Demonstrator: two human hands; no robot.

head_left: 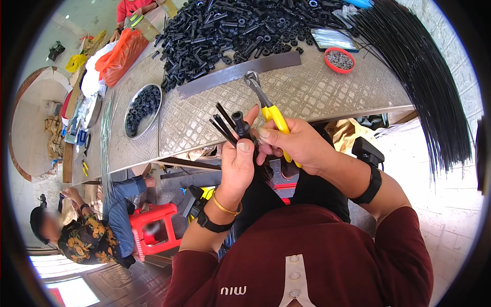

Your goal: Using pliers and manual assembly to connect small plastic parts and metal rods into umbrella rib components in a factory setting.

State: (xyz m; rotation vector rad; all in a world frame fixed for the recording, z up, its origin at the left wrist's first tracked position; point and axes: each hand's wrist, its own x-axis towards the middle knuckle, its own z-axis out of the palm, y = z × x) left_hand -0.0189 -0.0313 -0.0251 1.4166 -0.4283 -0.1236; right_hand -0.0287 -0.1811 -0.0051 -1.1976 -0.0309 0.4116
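My left hand [238,166] is closed around several thin black rods [223,128] and a black plastic fitting with a round, flanged top [240,124]. The rod ends stick up past my thumb. In my right hand [303,142] is a pair of pliers with yellow handles [276,118], its metal jaws pointing up and away from me over the table edge. The fingertips of both hands come close together just below the fitting. What they pinch there, if anything, is too small to make out.
Across the table [204,110] lie a heap of black plastic parts [225,30], a flat metal strip [240,74], a round bowl of black rings [143,111] and a red dish of small metal pieces [339,60]. Long black rods [424,87] overhang the right edge. A person sits left on a red stool [153,228].
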